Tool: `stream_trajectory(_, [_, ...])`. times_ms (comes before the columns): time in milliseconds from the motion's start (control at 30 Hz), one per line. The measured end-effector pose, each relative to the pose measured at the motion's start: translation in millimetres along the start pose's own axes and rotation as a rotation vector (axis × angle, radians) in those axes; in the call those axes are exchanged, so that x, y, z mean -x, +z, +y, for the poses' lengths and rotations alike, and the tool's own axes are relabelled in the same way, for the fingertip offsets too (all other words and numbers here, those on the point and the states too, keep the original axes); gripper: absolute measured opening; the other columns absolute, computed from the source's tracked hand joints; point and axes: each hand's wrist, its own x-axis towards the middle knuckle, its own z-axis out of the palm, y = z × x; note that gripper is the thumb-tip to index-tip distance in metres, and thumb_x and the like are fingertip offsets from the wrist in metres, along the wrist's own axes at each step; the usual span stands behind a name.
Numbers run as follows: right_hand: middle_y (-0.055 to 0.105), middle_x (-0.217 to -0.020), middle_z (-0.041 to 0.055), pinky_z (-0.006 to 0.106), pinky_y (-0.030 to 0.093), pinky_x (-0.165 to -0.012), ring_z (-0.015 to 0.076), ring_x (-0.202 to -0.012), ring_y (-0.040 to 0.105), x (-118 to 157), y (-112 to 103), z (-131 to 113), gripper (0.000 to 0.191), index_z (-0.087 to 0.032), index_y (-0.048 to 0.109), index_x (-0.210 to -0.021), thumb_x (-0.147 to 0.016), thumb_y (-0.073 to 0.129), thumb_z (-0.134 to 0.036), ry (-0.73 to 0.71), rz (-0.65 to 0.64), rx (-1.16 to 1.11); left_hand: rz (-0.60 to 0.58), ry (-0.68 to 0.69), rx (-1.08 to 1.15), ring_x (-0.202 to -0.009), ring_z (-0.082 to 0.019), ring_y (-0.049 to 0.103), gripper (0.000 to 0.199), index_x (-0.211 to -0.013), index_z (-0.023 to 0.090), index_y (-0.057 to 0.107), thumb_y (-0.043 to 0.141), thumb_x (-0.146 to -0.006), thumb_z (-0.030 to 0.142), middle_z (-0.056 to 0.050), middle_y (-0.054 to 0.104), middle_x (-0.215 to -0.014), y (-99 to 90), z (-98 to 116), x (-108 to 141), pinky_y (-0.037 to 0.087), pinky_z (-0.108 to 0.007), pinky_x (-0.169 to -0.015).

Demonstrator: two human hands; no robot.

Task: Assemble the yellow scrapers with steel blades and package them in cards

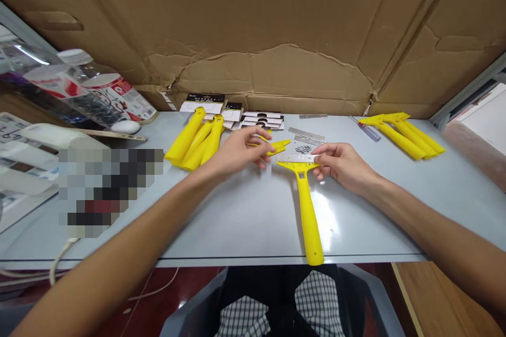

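In front of me lies a yellow scraper handle, its wide head pointing away and its grip reaching the table's front edge. A flat metal blade rests across that head. My right hand pinches the right end of the blade and head between thumb and fingers. Just left of the head, my left hand hovers with bent fingers apart, nothing visible in them. Behind its fingertips is a yellow scraper piece, partly hidden by the hand. A small pile of screws sits just beyond the blade.
Loose metal blades lie behind the screws. Yellow handles and packaging cards are at back left; more handles and a screwdriver at right. Plastic bottles stand left. A cardboard wall closes the back.
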Motion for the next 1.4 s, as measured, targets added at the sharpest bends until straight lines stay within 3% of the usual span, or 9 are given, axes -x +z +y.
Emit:
stream_trajectory(133, [0.074,-0.071,0.0074,0.026,0.061,-0.055,0.0171,-0.059,0.073,-3.6,-5.6,-1.0,0.023,-0.013,0.073,-0.092,-0.072,0.085,-0.015,-0.026,0.013,-0.007,0.242,0.265,-0.474,-0.089,-0.025,0.076,0.016,-0.095,0.022,0.07,0.073,-0.082,0.03,-0.006,0.08,-0.095,-28.5,1.0,-6.6,0.061,-0.037,-0.08])
stream_trajectory(267, [0.074,-0.073,0.0072,0.027,0.062,-0.056,0.0174,-0.06,0.073,-6.7,-9.4,-1.8,0.022,-0.013,0.073,-0.09,-0.072,0.084,-0.012,-0.047,0.027,-0.022,0.124,0.365,-0.75,-0.093,-0.027,0.074,0.016,-0.096,0.022,0.077,0.066,-0.085,0.027,-0.006,0.082,-0.099,-40.0,-1.6,-7.1,0.058,-0.04,-0.089])
stream_trajectory(433, [0.074,-0.071,0.0076,0.026,0.063,-0.057,0.0179,-0.061,0.074,-7.0,-9.8,-2.6,0.02,-0.012,0.073,-0.092,-0.074,0.082,-0.01,-0.043,0.033,-0.008,0.033,0.495,-0.724,-0.1,-0.031,0.073,0.022,-0.102,0.024,0.082,0.063,-0.093,0.032,-0.01,0.083,-0.108,-24.7,-17.2,-11.6,0.054,-0.045,-0.099])
stream_trajectory(633, [0.073,-0.073,0.0073,0.027,0.063,-0.057,0.0174,-0.06,0.073,-8.0,-10.4,-1.9,0.02,-0.013,0.073,-0.091,-0.074,0.083,-0.01,-0.033,0.039,-0.016,0.055,0.478,-0.662,-0.118,-0.036,0.068,0.026,-0.115,0.023,0.082,0.067,-0.094,0.028,-0.014,0.081,-0.122,3.5,-41.2,-20.2,0.05,-0.052,-0.109])
stream_trajectory(900, [0.073,-0.072,0.0062,0.027,0.063,-0.058,0.0172,-0.061,0.074,-8.7,-11.6,-0.4,0.022,-0.013,0.073,-0.092,-0.074,0.085,-0.011,-0.037,0.039,-0.008,0.122,0.528,-0.812,-0.114,-0.034,0.069,0.032,-0.12,0.021,0.08,0.056,-0.098,0.02,-0.014,0.081,-0.115,0.9,-41.2,-19.6,0.052,-0.049,-0.104])
stream_trajectory(1067, [0.073,-0.07,0.0066,0.027,0.063,-0.059,0.0177,-0.061,0.074,-8.2,-11.7,-0.9,0.022,-0.012,0.074,-0.092,-0.074,0.085,-0.012,-0.033,0.039,-0.004,0.279,0.591,-0.693,-0.117,-0.033,0.068,0.033,-0.123,0.021,0.079,0.057,-0.099,0.021,-0.014,0.077,-0.118,-5.2,-28.4,-14.6,0.051,-0.047,-0.108])
stream_trajectory(1167, [0.073,-0.071,0.0065,0.027,0.063,-0.059,0.0177,-0.061,0.074,-8.3,-11.8,-0.8,0.023,-0.013,0.074,-0.092,-0.073,0.085,-0.011,-0.038,0.038,-0.013,0.355,0.516,-0.455,-0.104,-0.027,0.07,0.03,-0.121,0.023,0.079,0.064,-0.095,0.023,-0.009,0.076,-0.109,-8.5,-13.7,-9.0,0.056,-0.041,-0.1])
stream_trajectory(1267, [0.073,-0.072,0.0063,0.027,0.063,-0.059,0.0175,-0.061,0.074,-8.5,-11.5,-0.5,0.022,-0.013,0.073,-0.092,-0.073,0.085,-0.011,-0.036,0.039,-0.014,0.311,0.361,-0.126,-0.087,-0.02,0.072,0.036,-0.125,0.022,0.077,0.07,-0.089,0.022,-0.006,0.073,-0.103,-7.0,-0.6,-3.1,0.063,-0.036,-0.089])
stream_trajectory(1400, [0.073,-0.071,0.0068,0.028,0.063,-0.059,0.0175,-0.061,0.073,-8.2,-10.8,-0.4,0.022,-0.014,0.073,-0.091,-0.073,0.085,-0.014,-0.034,0.027,-0.001,0.174,0.207,0.163,-0.089,-0.019,0.075,0.026,-0.108,0.019,0.076,0.075,-0.082,0.017,-0.005,0.074,-0.106,2.8,4.6,2.5,0.067,-0.036,-0.089])
